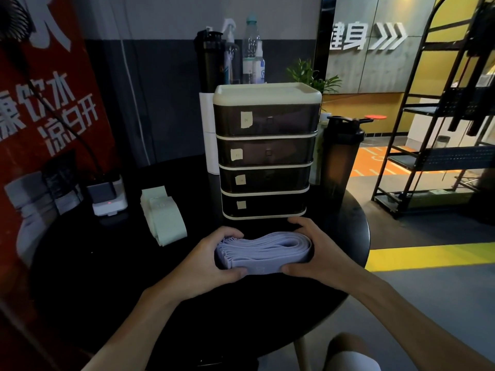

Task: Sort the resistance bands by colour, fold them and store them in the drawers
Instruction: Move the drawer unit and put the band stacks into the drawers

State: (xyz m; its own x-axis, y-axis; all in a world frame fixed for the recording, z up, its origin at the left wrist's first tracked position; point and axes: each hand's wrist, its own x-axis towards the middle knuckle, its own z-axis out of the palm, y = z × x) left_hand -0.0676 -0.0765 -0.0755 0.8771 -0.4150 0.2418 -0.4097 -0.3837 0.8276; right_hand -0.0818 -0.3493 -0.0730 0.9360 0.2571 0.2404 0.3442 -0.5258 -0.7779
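2 stacks of folded resistance bands are at the round black tabletop point(107, 263). At the left of the frame a white power block point(108, 203) with a dark cube plugged on top stands near the tabletop's rear edge, and a black cable rises from it. Just right of it lies the pale green stack point(163, 218), flat matte strips in layers. It touches nothing else, with bare tabletop in front and to its left.

In the lower middle the left hand point(211, 261) curls round the layered end of the lavender stack point(263, 251), thumb on the near face, fingers over the far edge. Its grip is clamped on the bands. The stack looks soft, with a wavy top and looped folds rounding off at its right end, where the right hand point(321, 253) has its grip clamped the same way.

The stack is just in front of the base of the drawer unit point(265, 151). The unit has 4 smoky translucent drawers, all pushed in, each with a small paper label, set between cream frames under a rounded cream lid. To its right a tall dark shaker bottle point(340, 164) stands near the tabletop's right edge. Farther right a black metal rack point(428, 156) stands on the floor, with open floor between it and the tabletop.
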